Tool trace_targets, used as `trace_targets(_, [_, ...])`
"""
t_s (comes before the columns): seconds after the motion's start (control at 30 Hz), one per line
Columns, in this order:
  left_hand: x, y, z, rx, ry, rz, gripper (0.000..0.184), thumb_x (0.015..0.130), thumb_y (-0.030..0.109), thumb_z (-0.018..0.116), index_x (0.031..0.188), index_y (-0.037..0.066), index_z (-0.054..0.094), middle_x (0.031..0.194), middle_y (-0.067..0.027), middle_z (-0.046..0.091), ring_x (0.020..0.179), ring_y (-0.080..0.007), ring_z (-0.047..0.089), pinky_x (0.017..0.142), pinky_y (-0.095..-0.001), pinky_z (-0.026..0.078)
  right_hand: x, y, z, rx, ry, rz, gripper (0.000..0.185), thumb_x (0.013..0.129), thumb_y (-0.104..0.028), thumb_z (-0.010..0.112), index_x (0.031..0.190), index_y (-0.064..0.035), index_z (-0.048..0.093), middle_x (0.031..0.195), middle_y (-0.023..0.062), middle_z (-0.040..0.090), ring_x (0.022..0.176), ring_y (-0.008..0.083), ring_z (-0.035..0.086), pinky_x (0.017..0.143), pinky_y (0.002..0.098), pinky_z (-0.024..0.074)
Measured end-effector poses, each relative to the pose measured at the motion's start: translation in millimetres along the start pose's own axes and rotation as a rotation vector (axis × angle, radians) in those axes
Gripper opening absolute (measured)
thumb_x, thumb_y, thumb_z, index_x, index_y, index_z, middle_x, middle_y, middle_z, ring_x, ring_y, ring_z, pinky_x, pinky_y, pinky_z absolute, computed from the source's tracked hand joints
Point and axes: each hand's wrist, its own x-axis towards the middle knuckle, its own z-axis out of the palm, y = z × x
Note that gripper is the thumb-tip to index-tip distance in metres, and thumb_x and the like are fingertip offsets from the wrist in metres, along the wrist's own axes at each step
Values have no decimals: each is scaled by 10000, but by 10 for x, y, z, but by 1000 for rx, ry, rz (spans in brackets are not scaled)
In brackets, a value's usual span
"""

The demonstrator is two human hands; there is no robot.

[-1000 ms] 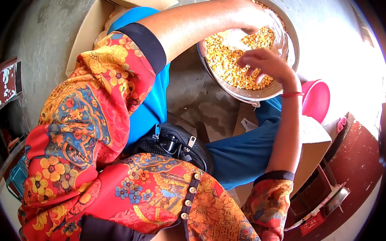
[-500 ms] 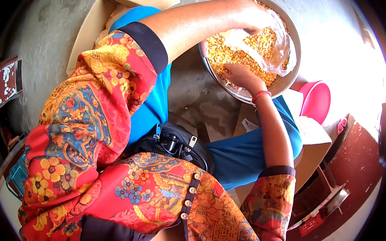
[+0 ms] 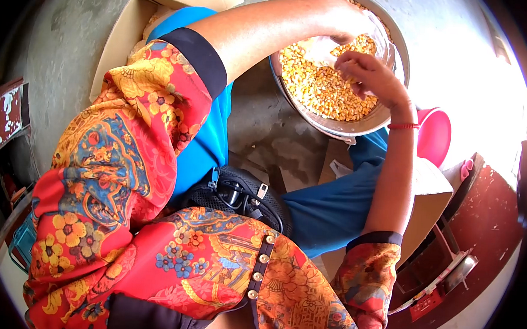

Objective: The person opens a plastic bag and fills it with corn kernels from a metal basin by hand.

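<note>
A wide metal pan (image 3: 340,128) at the top right holds many yellow corn kernels (image 3: 320,87). Over the kernels hangs a clear plastic bag (image 3: 383,43), its upper edge gripped by my left hand (image 3: 345,22), whose fingers are largely hidden behind the hand and washed out by glare. My right hand (image 3: 370,78), with a red band at the wrist, is raised above the kernels beside the bag. Its fingers are curled together around some kernels, which barely show between them.
An open cardboard box (image 3: 118,46) stands at the upper left, another box (image 3: 430,195) at the right. Near the pan is a pink bowl (image 3: 434,136). A black mesh pouch (image 3: 239,193) with cables lies on my lap. Red furniture (image 3: 490,215) stands at the right edge.
My right hand dipped into the kernels at the pan's near side, closed, then rose up and right to the bag. My left hand stays nearly still; the bag has shifted slightly.
</note>
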Motion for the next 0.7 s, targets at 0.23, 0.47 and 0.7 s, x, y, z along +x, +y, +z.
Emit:
trace_targets(0.23, [127, -71, 135, 138, 30, -54, 329, 871, 220, 377, 1164, 174, 520, 820, -152, 634, 748, -262, 621, 662, -379, 494, 123, 215, -144, 237, 602, -229, 324, 882, -223, 535, 1131, -19, 568, 1015, 110, 600, 860, 163, 607, 623, 262, 541])
trace_targets(0.47, [107, -43, 76, 137, 8, -26, 316, 868, 216, 383, 1136, 129, 525, 825, -160, 641, 791, -266, 628, 667, -392, 490, 19, 4, 57, -95, -147, 16, 281, 898, -265, 490, 1073, -70, 593, 977, 20, 613, 751, 91, 578, 542, 224, 507])
trace_targets(0.7, [186, -137, 174, 119, 23, 8, 274, 850, 161, 417, 1064, 70, 561, 801, -171, 645, 760, -275, 637, 643, -393, 496, 396, 618, 803, -836, 97, -285, 524, 796, -132, 571, 1291, -163, 401, 1234, 187, 419, 1081, 356, 486, 871, 430, 427])
